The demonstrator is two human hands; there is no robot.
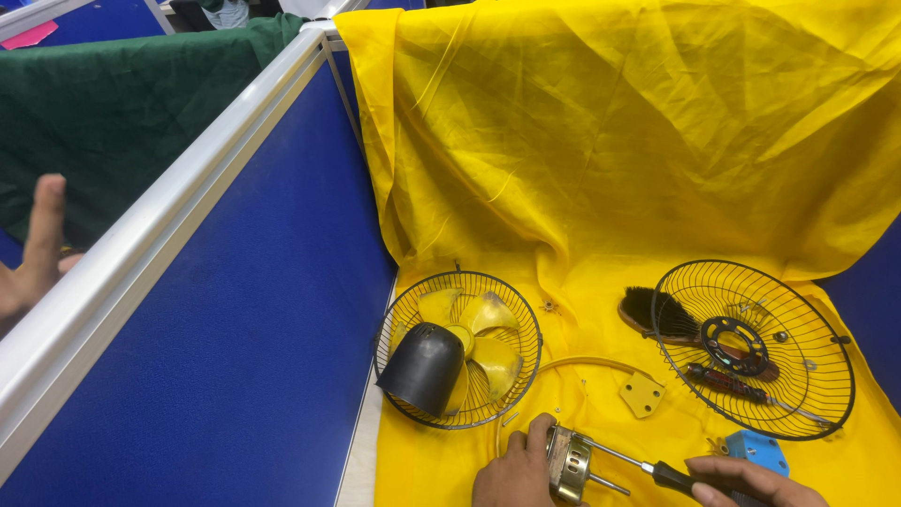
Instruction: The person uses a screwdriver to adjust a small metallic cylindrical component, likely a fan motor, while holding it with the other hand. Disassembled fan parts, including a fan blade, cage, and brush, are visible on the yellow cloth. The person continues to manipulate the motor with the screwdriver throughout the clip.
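Fingers of the left hand (514,474) grip the fan motor (567,463) while the right hand (751,483) clasps a screwdriver (657,469), tip at the motor; screw work under way, needing steady alignment.

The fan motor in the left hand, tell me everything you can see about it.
The motor is a small round metal unit, brass-toned with dull silver edges and slots along its side. A thin steel shaft sticks out toward the right. It sits low over the yellow cloth, partly cut off by the frame's bottom edge. The left hand grips it from the left, thumb over its top. The screwdriver, held by the right hand, has its tip at the motor's upper side.
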